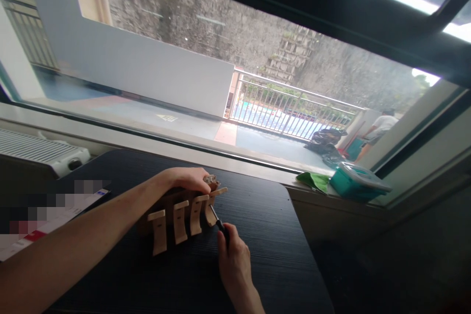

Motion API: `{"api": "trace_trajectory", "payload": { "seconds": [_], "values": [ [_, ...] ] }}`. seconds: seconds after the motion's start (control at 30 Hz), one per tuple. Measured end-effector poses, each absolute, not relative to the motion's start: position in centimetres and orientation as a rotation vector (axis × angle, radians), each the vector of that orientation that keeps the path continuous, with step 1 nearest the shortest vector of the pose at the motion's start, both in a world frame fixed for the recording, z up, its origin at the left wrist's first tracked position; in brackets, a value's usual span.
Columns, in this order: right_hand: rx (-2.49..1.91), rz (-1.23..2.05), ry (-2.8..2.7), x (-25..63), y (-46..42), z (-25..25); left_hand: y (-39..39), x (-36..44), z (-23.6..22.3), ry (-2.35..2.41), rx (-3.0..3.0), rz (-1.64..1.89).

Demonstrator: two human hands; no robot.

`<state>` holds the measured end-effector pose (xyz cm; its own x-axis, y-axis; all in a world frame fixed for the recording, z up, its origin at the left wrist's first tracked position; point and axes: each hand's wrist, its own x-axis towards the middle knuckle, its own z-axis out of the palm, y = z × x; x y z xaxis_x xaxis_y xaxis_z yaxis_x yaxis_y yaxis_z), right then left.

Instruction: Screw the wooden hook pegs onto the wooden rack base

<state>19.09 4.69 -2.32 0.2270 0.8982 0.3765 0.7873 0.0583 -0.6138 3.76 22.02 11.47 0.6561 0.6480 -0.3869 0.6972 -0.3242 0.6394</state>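
A wooden hook rack [170, 206] stands on the dark table, its several pale curved hooks [180, 223] facing me. My left hand [191, 178] is closed over the top of its board near the right end, where a rough, bark-like edge [211, 180] shows. A screwdriver [220, 223] with a dark handle is gripped in my right hand [235, 257]. Its metal shaft points up and left, and the tip is at the rightmost hook [209, 210]. Whether the tip sits in a screw is too small to tell.
The dark table [272, 245] ends at a rounded right edge. A printed sheet [69, 216], partly blurred out, lies left under my forearm. On the window sill are a green cloth [312, 181] and a teal lidded box [355, 181]. Outside the window, a person [382, 127] stands near black bags [326, 140].
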Motion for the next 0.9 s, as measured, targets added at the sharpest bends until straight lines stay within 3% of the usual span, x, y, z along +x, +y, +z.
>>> {"api": "trace_trajectory", "payload": {
  "seconds": [0.17,0.4,0.5,0.7,0.9],
  "values": [
    [-1.706,0.366,-1.511,19.0,4.7,-1.9,21.8,3.8,11.8,1.043,2.050,-0.070],
    [-1.656,-0.223,-1.725,18.9,4.5,-2.0,20.9,3.9,12.7,1.085,2.035,-0.068],
    [-1.632,-0.305,-1.802,19.1,4.7,-2.1,20.8,3.9,12.9,1.091,2.029,-0.072],
    [-1.675,-0.059,-1.749,19.2,4.7,-2.9,20.7,3.9,12.9,1.079,2.031,-0.069],
    [-1.571,0.503,-1.483,19.4,4.8,-1.7,20.7,4.0,12.9,1.076,2.047,-0.061]
  ]
}}
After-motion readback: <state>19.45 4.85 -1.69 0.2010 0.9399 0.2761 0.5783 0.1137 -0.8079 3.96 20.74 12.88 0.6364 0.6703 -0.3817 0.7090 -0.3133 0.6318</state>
